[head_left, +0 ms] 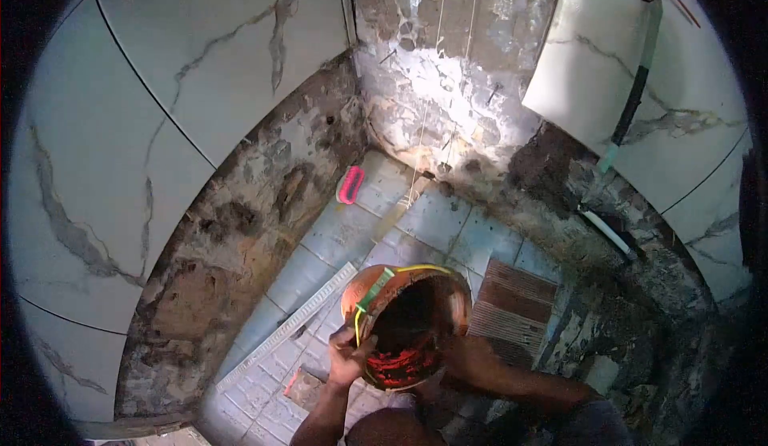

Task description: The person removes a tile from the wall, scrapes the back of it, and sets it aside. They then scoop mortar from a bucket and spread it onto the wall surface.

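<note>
Left hand [348,358] and right hand [468,356] clasp an upturned orange hard hat [412,322]. I fear its loose strap [374,290], above the left hand, could snag.

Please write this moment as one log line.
left hand: grips orange helmet rim | right hand: holds opposite rim | helmet: upside down, over tiled floor

A bathroom under renovation: new marble wall tiles [200,62] stop above bare mortar [240,230], which meets the old tiled floor [432,222].
</note>
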Available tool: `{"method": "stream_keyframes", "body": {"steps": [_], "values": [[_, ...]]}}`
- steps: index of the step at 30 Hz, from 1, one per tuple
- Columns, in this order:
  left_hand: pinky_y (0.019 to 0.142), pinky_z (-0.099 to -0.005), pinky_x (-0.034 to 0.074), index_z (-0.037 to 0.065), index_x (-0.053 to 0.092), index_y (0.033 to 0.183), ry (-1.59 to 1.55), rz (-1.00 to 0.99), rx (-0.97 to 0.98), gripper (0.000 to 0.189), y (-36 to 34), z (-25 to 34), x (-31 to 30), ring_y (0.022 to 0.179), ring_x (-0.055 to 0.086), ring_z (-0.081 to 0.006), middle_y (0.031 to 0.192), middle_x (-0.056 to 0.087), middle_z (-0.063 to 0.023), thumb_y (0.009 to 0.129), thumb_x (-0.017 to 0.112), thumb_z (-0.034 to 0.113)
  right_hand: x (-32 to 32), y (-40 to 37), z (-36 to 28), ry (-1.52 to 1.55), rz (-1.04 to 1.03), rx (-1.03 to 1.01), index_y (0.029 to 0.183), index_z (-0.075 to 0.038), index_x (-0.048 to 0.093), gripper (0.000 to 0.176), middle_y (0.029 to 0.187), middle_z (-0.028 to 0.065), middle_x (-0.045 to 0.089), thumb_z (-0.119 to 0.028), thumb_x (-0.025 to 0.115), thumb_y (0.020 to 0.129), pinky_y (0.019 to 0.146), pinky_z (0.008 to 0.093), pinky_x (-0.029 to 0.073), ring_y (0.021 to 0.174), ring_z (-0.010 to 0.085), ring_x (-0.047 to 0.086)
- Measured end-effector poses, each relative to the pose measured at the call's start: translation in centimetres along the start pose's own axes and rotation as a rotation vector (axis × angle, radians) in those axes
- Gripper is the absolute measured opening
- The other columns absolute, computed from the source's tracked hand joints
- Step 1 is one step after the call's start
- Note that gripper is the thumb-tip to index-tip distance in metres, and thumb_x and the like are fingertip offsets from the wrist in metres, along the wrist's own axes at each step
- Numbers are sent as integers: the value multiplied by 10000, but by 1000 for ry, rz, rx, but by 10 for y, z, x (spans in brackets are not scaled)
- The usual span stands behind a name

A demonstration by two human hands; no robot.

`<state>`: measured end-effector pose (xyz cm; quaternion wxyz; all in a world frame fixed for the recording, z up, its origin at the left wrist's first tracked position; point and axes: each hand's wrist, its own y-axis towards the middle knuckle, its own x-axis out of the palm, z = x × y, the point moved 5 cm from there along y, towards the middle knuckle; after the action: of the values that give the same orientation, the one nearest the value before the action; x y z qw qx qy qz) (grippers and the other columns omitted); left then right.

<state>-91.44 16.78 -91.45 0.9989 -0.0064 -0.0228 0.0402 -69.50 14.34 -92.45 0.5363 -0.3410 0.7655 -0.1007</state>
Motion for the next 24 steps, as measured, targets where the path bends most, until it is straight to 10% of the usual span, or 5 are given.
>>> {"method": "stream_keyframes", "body": {"steps": [5, 8, 18, 24], "values": [[664, -225, 398, -11, 598, 829, -12, -40, 9, 132, 3, 1, 1, 755, 499, -83, 825, 575, -1, 715, 569, -71, 7, -15, -5, -21, 252, -131, 898, 16, 542, 242, 758, 176, 611, -180, 528, 757, 500, 418, 479, 659, 275, 620], [765, -240, 409, -24, 597, 951, 40, -131, 16, 211, 4, 2, 1, 843, 517, -100, 915, 577, -14, 745, 563, -55, -17, -13, -17, -196, -68, 143, 908, 7, 546, 257, 773, 188, 607, -202, 537, 759, 513, 414, 477, 682, 274, 620], [731, -244, 399, -30, 605, 930, 17, -68, -61, 214, 10, -7, -7, 781, 509, -99, 860, 589, -21, 717, 632, -30, -45, -7, 18, 493, -56, -136, 972, 16, 535, 320, 697, 207, 604, -235, 548, 775, 528, 403, 488, 632, 284, 618], [758, -255, 399, -24, 609, 954, -79, 4, -67, 245, 11, -12, -14, 813, 518, -108, 879, 600, -27, 712, 643, -7, 83, 47, 31, 242, -440, -310, 902, 0, 530, 238, 643, 110, 572, -221, 514, 813, 463, 325, 458, 562, 192, 565]]}}
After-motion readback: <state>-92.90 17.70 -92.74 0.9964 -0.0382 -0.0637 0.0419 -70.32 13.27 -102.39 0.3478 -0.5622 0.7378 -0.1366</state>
